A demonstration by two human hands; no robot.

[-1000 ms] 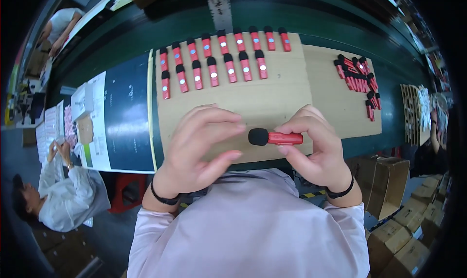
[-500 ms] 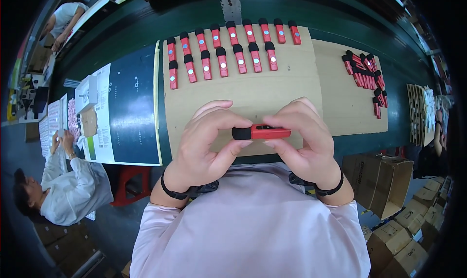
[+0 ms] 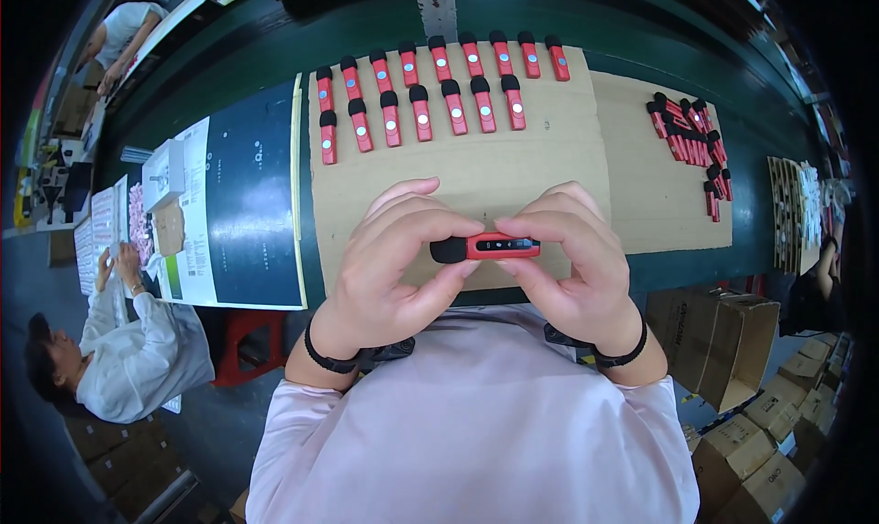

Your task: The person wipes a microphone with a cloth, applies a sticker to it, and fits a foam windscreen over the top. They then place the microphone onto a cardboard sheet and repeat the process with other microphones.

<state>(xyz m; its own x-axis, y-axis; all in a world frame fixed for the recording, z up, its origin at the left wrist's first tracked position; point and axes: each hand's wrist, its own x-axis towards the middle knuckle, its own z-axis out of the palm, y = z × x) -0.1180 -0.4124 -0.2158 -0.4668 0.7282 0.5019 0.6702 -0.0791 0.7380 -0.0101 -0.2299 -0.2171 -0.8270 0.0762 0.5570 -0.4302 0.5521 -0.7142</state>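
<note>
Between my two hands, above the near edge of the cardboard sheet [image 3: 558, 171], a small red microphone [image 3: 476, 246] lies level with its black foam cap to the left. My left hand [image 3: 380, 272] pinches it near the cap, thumb below and fingers above. At the plain red end, my right hand [image 3: 581, 263] grips it the same way. A black panel with small marks on its side faces up. Beyond my hands stand two rows of like microphones [image 3: 456, 110], caps pointing away, most showing a round pale or blue dot.
A loose heap of red microphones [image 3: 691, 144] lies on the cardboard's right part. To the left is a dark glossy board [image 3: 252, 212]. A co-worker in white [image 3: 146, 350] sits at the left, hands at pink parts [image 3: 140, 222]. Cardboard boxes [image 3: 714, 341] stand at the lower right.
The held microphone has rolled between my fingers, so its black panel now shows more fully. It has shifted slightly left. Both hands keep their pinch.
</note>
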